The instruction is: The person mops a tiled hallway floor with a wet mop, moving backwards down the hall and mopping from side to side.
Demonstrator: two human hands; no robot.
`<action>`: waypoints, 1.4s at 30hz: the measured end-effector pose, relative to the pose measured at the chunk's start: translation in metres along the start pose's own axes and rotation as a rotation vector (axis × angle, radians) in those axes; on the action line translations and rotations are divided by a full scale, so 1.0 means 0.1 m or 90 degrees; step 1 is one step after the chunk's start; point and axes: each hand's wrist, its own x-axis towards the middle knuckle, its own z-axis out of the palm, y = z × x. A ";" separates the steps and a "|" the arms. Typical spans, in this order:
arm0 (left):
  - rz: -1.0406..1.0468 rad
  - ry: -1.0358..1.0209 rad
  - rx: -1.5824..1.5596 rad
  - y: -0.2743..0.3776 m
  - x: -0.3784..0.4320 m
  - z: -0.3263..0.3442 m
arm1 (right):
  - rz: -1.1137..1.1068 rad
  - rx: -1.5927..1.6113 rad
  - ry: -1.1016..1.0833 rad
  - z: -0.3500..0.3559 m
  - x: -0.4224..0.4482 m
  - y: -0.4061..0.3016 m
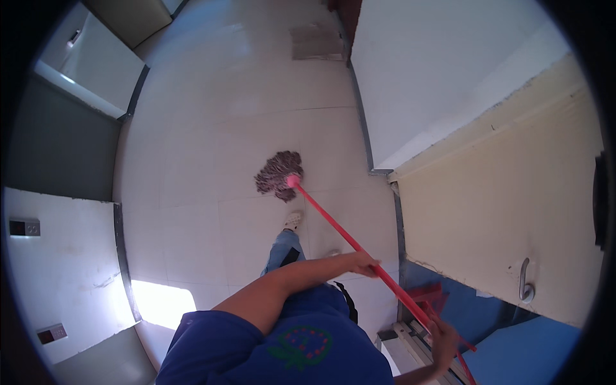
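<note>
A string mop head (280, 174) in mottled dark and pale strands lies spread on the tiled floor, just ahead of my shoe (293, 221). From its pink socket a red mop handle (332, 219) slants down to the right across my front. My left hand (366, 264) grips the handle about midway, with that arm reaching across my body. Near the upper end of the handle, at the lower right, my right hand (442, 340) is closed around it. The arm at the left of the picture ends in the hand at mid-handle.
A cream door (481, 192) with a metal lever handle (525, 284) stands on the right. Walls with dark skirting (126, 260) line both sides. A flat brownish mat (317, 42) lies farther up the floor. Red frame-like objects (428, 296) are beside the doorway.
</note>
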 end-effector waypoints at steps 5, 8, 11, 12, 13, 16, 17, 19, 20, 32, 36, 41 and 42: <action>-0.092 -0.195 0.041 -0.41 0.00 0.66 | 0.062 -0.075 0.089 -0.49 -0.66 0.14; -0.088 -0.158 0.007 -0.48 -0.07 0.84 | 0.106 0.024 0.150 -0.50 -0.83 0.11; 0.008 -0.118 -0.020 -0.46 -0.04 0.86 | 0.034 0.003 0.159 -0.52 -0.77 0.07; 0.032 -0.083 -0.018 -0.43 -0.03 0.88 | 0.039 -0.065 0.124 -0.56 -0.74 0.09; 0.058 -0.048 -0.017 -0.39 0.00 0.91 | 0.051 -0.014 0.146 -0.57 -0.67 0.11; 0.111 -0.011 -0.043 -0.25 0.07 0.86 | 0.023 0.113 0.186 -0.52 -0.41 0.04; 0.129 -0.010 -0.060 -0.17 0.08 0.82 | -0.001 0.115 0.193 -0.53 -0.34 -0.06; 0.174 -0.028 -0.089 -0.02 0.10 0.72 | -0.051 0.114 0.202 -0.55 -0.19 -0.27; 0.189 -0.025 -0.109 0.07 0.10 0.66 | -0.068 0.113 0.205 -0.55 -0.12 -0.39; 0.442 0.075 -0.357 1.01 -0.55 -0.29 | -0.317 0.100 0.055 -0.13 0.95 -1.54; 0.545 0.125 -0.426 1.10 -0.93 -0.83 | -0.437 0.070 -0.015 0.14 1.13 -2.17; 0.658 0.196 -0.471 0.99 -1.29 -1.47 | -0.564 0.035 -0.098 0.63 1.35 -2.70; 0.679 0.212 -0.477 0.94 -1.36 -1.60 | -0.590 0.033 -0.101 0.78 1.36 -2.79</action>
